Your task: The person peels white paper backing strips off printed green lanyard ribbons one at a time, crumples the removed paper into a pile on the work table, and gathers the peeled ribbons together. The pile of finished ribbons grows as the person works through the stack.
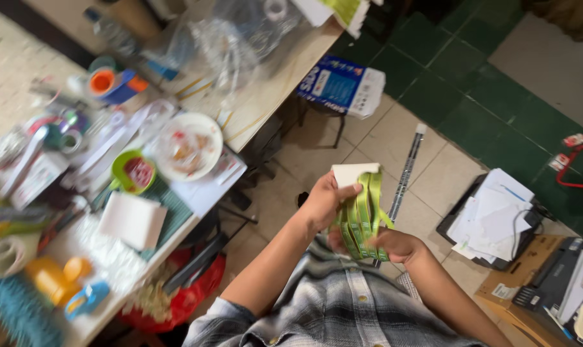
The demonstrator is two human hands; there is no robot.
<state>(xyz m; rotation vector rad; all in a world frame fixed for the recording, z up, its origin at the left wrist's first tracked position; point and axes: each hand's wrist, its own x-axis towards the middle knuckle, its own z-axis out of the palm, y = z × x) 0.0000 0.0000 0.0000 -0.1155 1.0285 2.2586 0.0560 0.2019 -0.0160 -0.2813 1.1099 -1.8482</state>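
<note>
Both hands clenched on our looped green woven straps (362, 215).
Left hand (323, 202) also pins white folded card (352, 172); right hand (397, 244) grips lower loops; sorting looks midway.

Head-worn camera is looking steeply down and tilted, sitting close above the person's left hand (322, 202) and right hand (397, 245) at frame centre. It is taking in the cluttered table (259, 96) at left and the tiled floor (433, 173) beyond, at right.

Grey-and-white plaid shirt (343, 308), buttoned front; sleeves rolled above elbows, bare forearms
</note>
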